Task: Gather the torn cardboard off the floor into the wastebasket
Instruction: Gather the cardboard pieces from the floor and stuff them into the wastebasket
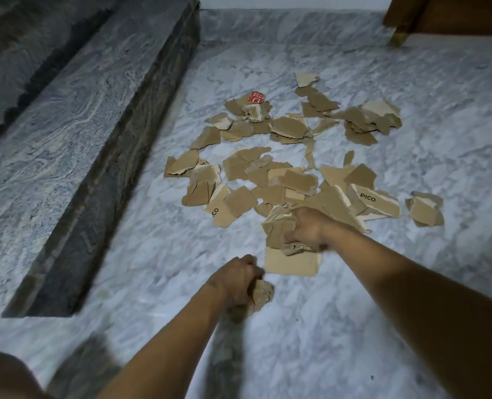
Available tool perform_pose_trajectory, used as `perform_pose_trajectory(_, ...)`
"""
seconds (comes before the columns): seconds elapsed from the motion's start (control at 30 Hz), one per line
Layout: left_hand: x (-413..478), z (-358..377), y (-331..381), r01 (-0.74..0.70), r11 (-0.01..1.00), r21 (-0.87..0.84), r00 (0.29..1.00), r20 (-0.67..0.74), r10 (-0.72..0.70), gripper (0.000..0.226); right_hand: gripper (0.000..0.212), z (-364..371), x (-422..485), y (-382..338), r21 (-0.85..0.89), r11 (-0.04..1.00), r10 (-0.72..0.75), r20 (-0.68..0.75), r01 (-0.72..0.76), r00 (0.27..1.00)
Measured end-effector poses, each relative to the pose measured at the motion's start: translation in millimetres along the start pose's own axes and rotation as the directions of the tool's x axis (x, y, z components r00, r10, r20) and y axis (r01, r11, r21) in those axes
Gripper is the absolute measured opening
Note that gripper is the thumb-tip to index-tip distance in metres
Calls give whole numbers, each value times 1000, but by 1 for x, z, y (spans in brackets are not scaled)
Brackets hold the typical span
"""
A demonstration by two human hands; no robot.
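Note:
Several torn brown cardboard pieces [282, 156] lie scattered on the marble floor ahead of me. My right hand [308, 227] grips a bunch of cardboard scraps [279, 228] at the near edge of the pile, above a flat rectangular piece [291, 263]. My left hand [236, 279] is closer to me and holds a crumpled wad of cardboard [263, 293] just above the floor. One piece with a red label [257, 98] lies at the far side. No wastebasket is in view.
A raised dark stone step [101, 133] runs along the left. A wooden furniture leg [397, 36] stands at the far right. Grey-white marble floor [354, 326] spreads around the pile.

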State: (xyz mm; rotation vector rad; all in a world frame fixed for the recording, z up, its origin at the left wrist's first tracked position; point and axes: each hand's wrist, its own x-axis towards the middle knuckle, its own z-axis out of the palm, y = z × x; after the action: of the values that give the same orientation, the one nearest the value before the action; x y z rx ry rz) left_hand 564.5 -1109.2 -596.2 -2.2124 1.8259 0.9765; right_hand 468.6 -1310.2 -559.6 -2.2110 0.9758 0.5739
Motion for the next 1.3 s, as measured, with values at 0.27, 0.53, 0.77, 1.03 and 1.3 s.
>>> perform_pose_trajectory(0.27,14,1,-1,135,983,-124,989,73,-126,45,85,53,-21,16,-439,898,43,39,-22,998)
perform_pose_trajectory(0.53,10,8,-6,217,949,-228,976,27,-217,45,100,62,-22,12,-487,873,-79,-91,25,993)
perform_pose_trajectory(0.77,10,7,-12,282,948,-147,959,81,-273,39,115,61,-19,3,-545,832,-136,-9,109,991)
perform_pose_trajectory(1.03,2,-5,-11,184,978,-96,982,-19,-186,20,106,59,-18,-14,-691,698,-245,17,189,969)
perform_pose_trajectory(1.3,-1,-6,-17,280,944,-172,958,-6,-285,20,101,60,-22,-25,-714,655,-351,2,247,937)
